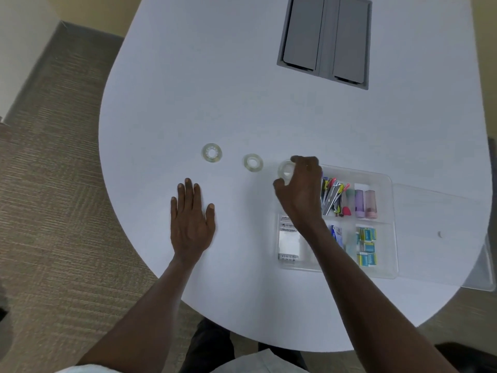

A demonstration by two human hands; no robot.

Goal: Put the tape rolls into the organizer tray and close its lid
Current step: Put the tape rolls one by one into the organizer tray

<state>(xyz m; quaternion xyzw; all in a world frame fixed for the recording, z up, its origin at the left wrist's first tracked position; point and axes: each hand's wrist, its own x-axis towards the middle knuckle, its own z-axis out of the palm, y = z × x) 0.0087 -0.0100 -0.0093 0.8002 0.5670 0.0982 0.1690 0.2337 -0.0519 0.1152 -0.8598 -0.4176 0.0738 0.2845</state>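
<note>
Pinching a clear tape roll [286,171] beside the organizer tray [392,227], the right hand [300,189] grips while the left hand [192,224] lies flat, open and empty on the table [242,90].

White table [269,109]: tape rolls [253,163], organizer tray [393,224].

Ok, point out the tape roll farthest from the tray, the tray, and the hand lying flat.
tape roll [212,152], head view, on its ring.
tray [393,211], head view, on its far rim.
left hand [191,224], head view, on its back.
</note>
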